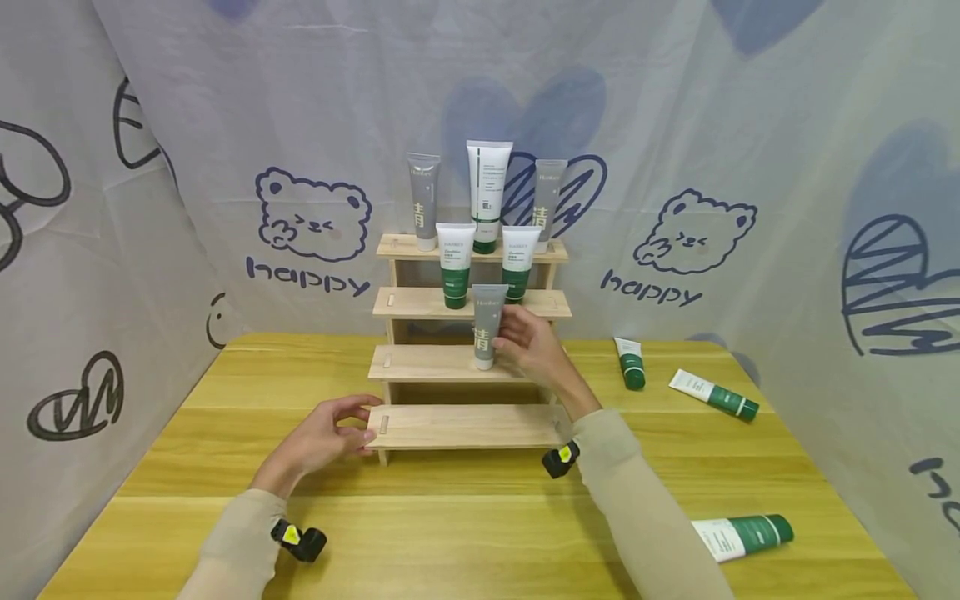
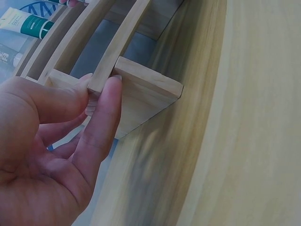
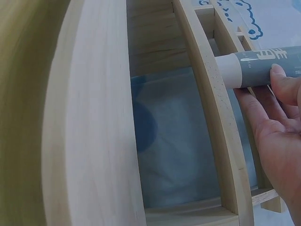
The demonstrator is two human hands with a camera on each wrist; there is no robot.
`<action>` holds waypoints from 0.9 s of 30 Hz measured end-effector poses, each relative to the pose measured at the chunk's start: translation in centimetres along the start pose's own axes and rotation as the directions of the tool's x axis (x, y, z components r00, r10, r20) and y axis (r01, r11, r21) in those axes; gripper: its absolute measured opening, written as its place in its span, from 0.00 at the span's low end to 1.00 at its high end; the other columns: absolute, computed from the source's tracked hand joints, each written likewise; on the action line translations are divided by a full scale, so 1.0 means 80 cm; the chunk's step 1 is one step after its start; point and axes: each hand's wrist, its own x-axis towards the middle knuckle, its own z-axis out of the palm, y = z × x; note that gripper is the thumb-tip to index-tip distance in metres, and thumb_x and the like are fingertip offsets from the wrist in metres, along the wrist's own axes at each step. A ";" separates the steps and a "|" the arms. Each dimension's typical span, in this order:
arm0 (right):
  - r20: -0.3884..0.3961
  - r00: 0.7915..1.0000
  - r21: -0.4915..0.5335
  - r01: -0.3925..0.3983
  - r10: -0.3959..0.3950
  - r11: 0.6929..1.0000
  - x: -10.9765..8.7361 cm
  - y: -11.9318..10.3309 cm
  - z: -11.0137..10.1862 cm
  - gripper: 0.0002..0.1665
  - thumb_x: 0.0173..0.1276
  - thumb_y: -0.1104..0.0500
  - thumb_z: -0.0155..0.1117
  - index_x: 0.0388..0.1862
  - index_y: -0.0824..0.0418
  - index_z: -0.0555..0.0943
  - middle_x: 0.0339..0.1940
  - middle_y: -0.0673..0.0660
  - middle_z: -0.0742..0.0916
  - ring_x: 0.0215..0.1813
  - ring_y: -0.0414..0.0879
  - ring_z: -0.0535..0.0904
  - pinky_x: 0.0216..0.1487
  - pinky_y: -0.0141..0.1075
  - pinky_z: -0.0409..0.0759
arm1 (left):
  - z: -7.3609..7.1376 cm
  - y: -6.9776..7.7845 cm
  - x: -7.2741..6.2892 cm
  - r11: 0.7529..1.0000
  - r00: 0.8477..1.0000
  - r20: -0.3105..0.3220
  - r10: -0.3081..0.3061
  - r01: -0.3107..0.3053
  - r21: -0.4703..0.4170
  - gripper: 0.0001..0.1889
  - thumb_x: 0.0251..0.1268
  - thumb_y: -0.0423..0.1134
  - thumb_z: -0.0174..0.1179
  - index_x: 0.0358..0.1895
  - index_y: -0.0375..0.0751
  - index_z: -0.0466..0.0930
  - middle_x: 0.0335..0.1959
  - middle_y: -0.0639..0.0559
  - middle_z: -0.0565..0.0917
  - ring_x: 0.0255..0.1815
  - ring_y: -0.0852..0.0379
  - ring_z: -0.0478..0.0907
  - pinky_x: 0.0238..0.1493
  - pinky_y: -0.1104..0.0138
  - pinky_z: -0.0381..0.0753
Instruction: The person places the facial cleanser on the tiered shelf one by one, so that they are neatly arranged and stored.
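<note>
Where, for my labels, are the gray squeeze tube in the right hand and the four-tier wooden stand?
Gray squeeze tube [image 1: 488, 327], head view: middle of its body.
Four-tier wooden stand [image 1: 465, 426], head view: bare lowest shelf.

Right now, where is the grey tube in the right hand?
In the head view, the grey tube is upright near the centre, at the second step from the bottom of the wooden stand, below two green-and-white tubes, held by the right hand.
</note>
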 end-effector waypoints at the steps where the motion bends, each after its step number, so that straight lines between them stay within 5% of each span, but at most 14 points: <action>1: -0.003 1.000 -0.001 -0.005 0.005 1.000 0.000 0.000 0.000 0.30 0.71 0.74 0.61 0.72 0.70 0.70 0.70 0.72 0.79 0.71 0.65 0.77 0.77 0.51 0.76 | 0.000 0.000 0.000 1.000 1.000 0.000 -0.001 0.001 0.000 0.30 0.73 0.27 0.59 0.75 0.27 0.63 0.60 0.27 0.73 0.47 0.51 0.86 0.50 0.61 0.93; 27: 0.020 0.999 -0.030 -0.045 0.046 0.999 -0.001 -0.003 -0.002 0.30 0.74 0.71 0.60 0.74 0.64 0.69 0.73 0.67 0.78 0.74 0.62 0.75 0.78 0.50 0.75 | 0.000 0.000 -0.001 1.000 1.000 0.002 0.004 -0.004 0.003 0.30 0.73 0.27 0.59 0.75 0.27 0.63 0.60 0.27 0.72 0.47 0.52 0.86 0.50 0.60 0.93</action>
